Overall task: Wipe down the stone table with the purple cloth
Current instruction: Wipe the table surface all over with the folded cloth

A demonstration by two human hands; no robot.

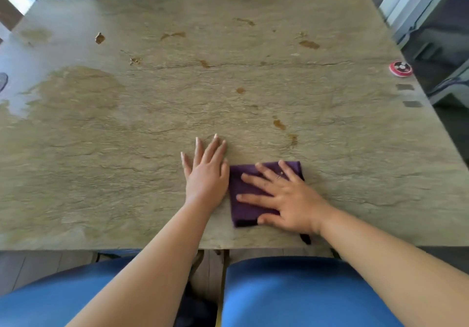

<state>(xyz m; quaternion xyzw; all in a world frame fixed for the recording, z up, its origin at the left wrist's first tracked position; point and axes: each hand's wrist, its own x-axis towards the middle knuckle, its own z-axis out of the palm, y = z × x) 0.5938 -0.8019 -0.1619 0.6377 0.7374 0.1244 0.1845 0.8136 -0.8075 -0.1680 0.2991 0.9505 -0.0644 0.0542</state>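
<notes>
right hand [284,197]: spread flat on the folded purple cloth [243,199], fingers straight, pinning it so a push would carry it along.
left hand [206,174]: flat on the bare stone table [127,136] just beside the cloth, holding nothing, likely bracing the lean.
cloth: at the near edge, under the right palm, touching the left hand's side.
stains [279,123]: brown marks lie beyond both hands, so wiping looks barely begun.
red disc [401,67]: far right of the right hand, by the edge.
</notes>
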